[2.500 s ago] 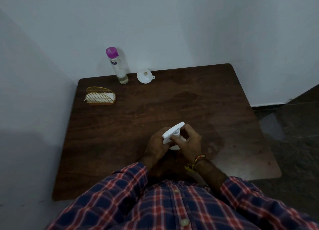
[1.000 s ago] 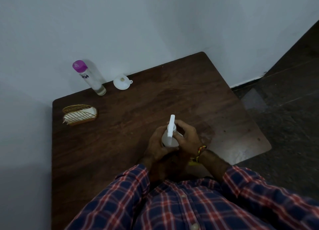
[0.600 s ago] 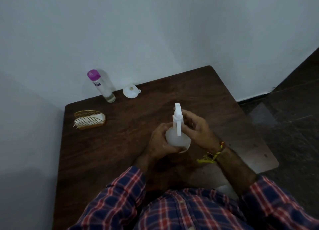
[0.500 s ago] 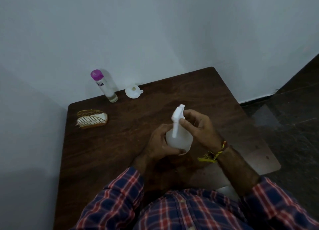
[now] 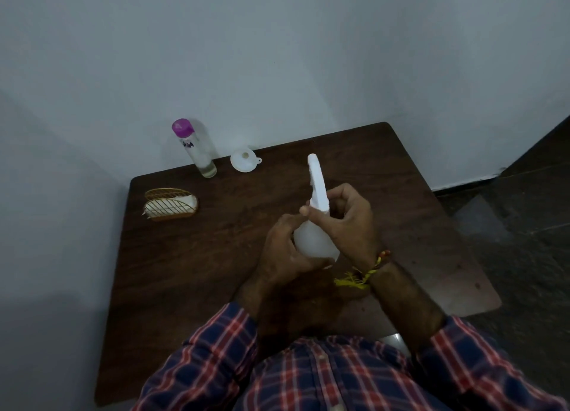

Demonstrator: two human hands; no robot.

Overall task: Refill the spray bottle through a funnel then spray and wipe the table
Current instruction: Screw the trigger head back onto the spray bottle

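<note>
Holding a white plastic spray bottle (image 5: 314, 241) upright just above the dark wooden table (image 5: 191, 272), we wrap our left hand (image 5: 283, 253) around its rounded body while our right hand (image 5: 345, 222) curls around the neck, fingers and thumb closed just under the trigger head (image 5: 317, 182) that rises above them. We judge the bottle light, probably near empty, smooth and slightly squeezable, so the body takes the steadying grip and the collar the twisting. Beyond our fingertips, well apart, wait a small white funnel (image 5: 243, 161) and a purple-capped refill bottle (image 5: 194, 151).
</note>
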